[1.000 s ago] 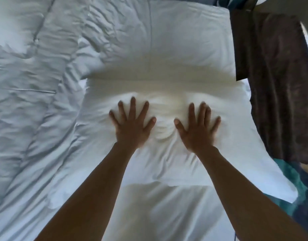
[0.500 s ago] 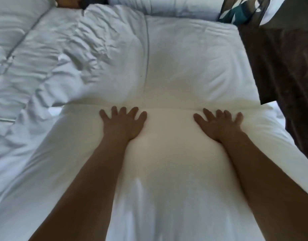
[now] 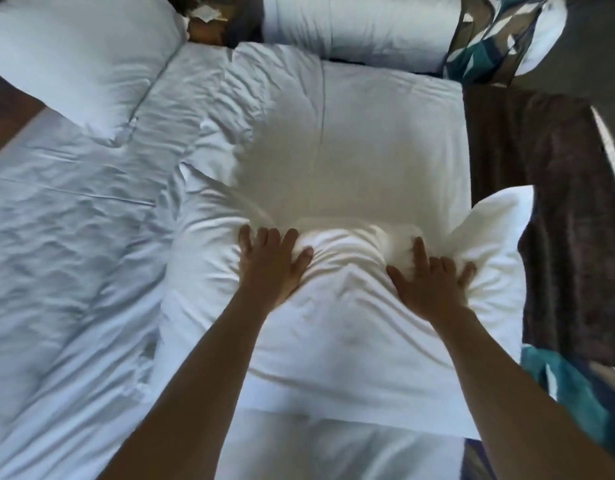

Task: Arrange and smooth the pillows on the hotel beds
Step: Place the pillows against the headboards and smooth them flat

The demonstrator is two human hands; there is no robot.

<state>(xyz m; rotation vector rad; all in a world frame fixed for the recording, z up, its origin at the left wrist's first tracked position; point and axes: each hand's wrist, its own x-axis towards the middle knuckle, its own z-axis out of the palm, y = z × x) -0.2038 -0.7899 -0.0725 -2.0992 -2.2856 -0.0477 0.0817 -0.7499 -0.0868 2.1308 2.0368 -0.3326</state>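
The white pillow (image 3: 351, 334) lies across the bed's right side, its far edge against a second pillow (image 3: 368, 133) toward the head. Half a second ago both palms lay wide apart on smooth cloth; now the left hand (image 3: 269, 268) and right hand (image 3: 427, 285), fingers spread, press closer together, bunching creases between them, so smoothing isn't finished. Motion blurs the fingertips.

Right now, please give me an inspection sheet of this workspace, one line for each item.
Surface: white duvet, creased.
Job's things: near pillow wrinkled between the hands; second pillow beyond it; another pillow at far left.
Clutter: nothing seen.
Grippers: left hand and right hand flat on the near pillow, fingers spread.
Cables: nothing seen.
Surroundings: brown carpet at right; patterned teal cushion at far right.
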